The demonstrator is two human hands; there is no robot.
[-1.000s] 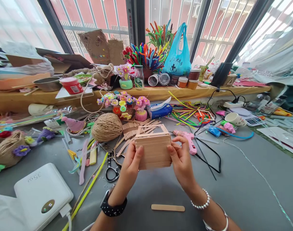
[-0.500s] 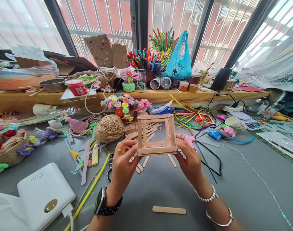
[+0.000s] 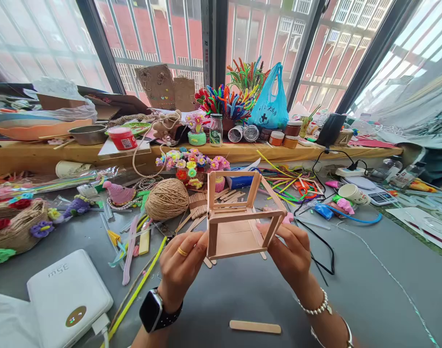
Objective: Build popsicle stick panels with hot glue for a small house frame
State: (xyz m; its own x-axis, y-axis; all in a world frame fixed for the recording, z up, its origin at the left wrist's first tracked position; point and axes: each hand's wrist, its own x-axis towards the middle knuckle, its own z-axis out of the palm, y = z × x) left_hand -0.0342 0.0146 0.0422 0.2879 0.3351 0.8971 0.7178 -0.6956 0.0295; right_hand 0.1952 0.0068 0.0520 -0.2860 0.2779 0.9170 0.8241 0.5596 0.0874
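Note:
A box-shaped frame of popsicle sticks (image 3: 248,214) is held up over the grey table, tilted so its open sides and flat stick floor show. My left hand (image 3: 183,258) pinches its left lower corner between thumb and fingers. On the opposite side, my right hand (image 3: 288,246) grips the right lower corner, with some fingertips behind the sticks. One loose popsicle stick (image 3: 255,327) lies flat below, between my forearms. Behind the frame, more popsicle sticks (image 3: 230,195) are scattered, partly hidden by it.
A ball of twine (image 3: 167,199) sits behind my left hand. At left lies a white power bank (image 3: 69,297) with a cable. Black wire (image 3: 328,246) bends right of my right hand. Flowers, jars and a blue bag (image 3: 270,104) line the back.
Both hands have tipped the popsicle stick frame, so its side openings and floor now show instead of the square end-on view. The hands moved slightly down; the camera view shifted a little.

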